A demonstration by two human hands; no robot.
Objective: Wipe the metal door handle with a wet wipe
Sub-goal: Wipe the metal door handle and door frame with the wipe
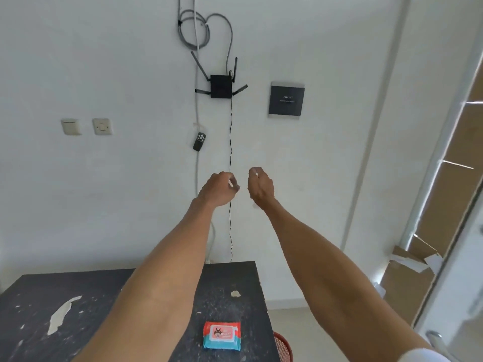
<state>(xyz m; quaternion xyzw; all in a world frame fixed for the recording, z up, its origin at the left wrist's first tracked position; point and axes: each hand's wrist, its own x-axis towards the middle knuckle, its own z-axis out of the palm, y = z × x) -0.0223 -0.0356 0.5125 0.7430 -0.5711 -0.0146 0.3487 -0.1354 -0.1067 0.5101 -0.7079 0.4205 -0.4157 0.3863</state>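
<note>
Here the wet wipe (255, 173) shows only as small white scraps at the curled fingers of the right hand (260, 188), with another bit peeking below the wrist; most of it is hidden inside the fist and blends into the white wall. The left hand (219, 188) is loosely closed just beside it, fingers bent inward; whether it pinches an edge of the wipe cannot be told. Well below and right of both hands, the metal door handle (437, 342) sits at the frame's lower corner, partly cut off and blurred. The wipes packet (222, 335) lies on the dark table (78, 296) beneath the forearms.
</note>
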